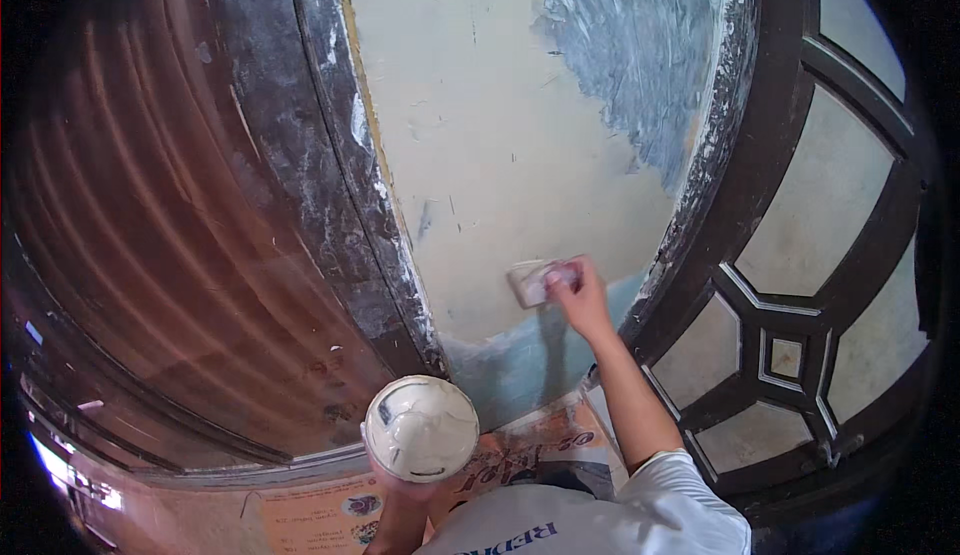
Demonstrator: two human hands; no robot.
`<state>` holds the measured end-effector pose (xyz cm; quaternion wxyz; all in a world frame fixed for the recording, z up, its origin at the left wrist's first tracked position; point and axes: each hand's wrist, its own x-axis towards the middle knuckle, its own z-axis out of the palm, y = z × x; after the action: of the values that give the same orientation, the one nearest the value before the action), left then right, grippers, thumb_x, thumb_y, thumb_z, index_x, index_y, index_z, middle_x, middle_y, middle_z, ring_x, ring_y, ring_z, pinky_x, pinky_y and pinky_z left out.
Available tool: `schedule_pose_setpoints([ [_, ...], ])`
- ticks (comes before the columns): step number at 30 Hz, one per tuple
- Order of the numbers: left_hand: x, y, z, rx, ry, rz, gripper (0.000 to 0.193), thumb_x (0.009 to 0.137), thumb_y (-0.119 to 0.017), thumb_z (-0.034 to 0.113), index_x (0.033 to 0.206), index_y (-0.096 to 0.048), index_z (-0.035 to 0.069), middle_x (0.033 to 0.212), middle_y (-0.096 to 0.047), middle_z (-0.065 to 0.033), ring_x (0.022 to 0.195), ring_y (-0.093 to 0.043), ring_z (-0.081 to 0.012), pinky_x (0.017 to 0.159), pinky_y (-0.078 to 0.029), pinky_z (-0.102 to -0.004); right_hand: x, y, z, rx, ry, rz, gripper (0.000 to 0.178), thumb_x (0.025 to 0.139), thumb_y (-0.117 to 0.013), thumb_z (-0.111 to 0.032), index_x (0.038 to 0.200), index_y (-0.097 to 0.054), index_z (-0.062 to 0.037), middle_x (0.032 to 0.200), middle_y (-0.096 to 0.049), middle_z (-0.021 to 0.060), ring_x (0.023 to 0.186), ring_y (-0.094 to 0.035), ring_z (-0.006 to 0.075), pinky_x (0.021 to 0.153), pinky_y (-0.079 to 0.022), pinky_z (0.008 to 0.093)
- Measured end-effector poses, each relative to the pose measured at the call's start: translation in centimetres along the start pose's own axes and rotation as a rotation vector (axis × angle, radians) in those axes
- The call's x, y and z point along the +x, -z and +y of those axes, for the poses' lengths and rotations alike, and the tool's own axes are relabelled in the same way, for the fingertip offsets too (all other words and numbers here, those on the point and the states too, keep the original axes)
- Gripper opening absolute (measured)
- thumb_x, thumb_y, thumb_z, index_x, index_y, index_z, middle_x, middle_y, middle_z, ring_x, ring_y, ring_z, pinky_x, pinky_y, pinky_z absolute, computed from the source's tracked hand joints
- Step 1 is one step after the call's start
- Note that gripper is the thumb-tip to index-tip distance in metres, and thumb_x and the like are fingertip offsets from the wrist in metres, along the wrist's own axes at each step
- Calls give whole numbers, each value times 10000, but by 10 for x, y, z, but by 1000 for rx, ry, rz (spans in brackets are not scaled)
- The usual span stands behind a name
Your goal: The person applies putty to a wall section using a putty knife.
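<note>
By the pale wall [470, 205], a scraper [528, 285] is pinched in the closed fingers of the right hand [579, 293], while lower down a tub [420, 380] of paste [432, 431] is cupped in the left hand [405, 487].

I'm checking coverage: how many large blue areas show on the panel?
2: a streaky patch at upper right of the panel, and a pale strip along its bottom, below the right hand.

I see open room for the right hand [578, 293] leftward and far across the cream panel [480, 175], between dark left post [325, 125] and right post [728, 85], the held tub [438, 380] blocking near left.
</note>
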<state>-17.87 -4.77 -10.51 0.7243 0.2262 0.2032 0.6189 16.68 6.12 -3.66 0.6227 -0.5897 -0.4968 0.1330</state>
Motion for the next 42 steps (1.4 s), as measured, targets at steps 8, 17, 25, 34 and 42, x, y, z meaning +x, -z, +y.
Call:
schedule_pose_setpoints([
  [8, 7, -51, -21, 11, -71, -200, 726, 962, -266, 661, 1460, -429, 159, 1486, -452, -108, 1331, -457, -350, 1112, -354, -568, 46, 41, 3, 52, 37, 429, 288, 898, -702, -219, 1067, -571, -25, 939, -665, 94, 859, -609, 157, 755, -503, 329],
  [17, 7, -88, -50, -520, 158, -38, 703, 968, -329, 623, 1471, -422, 139, 1521, -413, -120, 1366, -412, -374, 1143, -293, -578, 21, 24, 28, -85, 117, -3, 301, 888, -689, -221, 1056, -552, -11, 954, -648, 191, 869, -637, 352, 793, -505, 406],
  [25, 3, -99, -75, -276, 85, -72, 747, 941, -361, 660, 1497, -386, 161, 1554, -362, -118, 1402, -367, -382, 1138, -289, -609, 26, 27, 35, -102, 236, -34, 269, 881, -692, -188, 1032, -559, -9, 941, -646, 191, 865, -648, 336, 773, -509, 407],
  [34, -1, -119, -82, -419, 38, -10, 720, 943, -406, 598, 1477, -410, 116, 1535, -384, -155, 1389, -381, -405, 1136, -296, -611, 38, 33, 18, -193, 475, -180, 238, 849, -705, -195, 994, -595, -41, 937, -631, 154, 880, -627, 362, 763, -517, 440],
  [42, -3, -118, -89, -493, 46, -46, 732, 937, -414, 605, 1489, -394, 124, 1546, -367, -150, 1399, -366, -406, 1142, -287, -610, 50, 37, 7, -151, 314, 67, 218, 845, -688, -218, 967, -613, -52, 926, -632, 133, 868, -623, 356, 740, -505, 452],
])
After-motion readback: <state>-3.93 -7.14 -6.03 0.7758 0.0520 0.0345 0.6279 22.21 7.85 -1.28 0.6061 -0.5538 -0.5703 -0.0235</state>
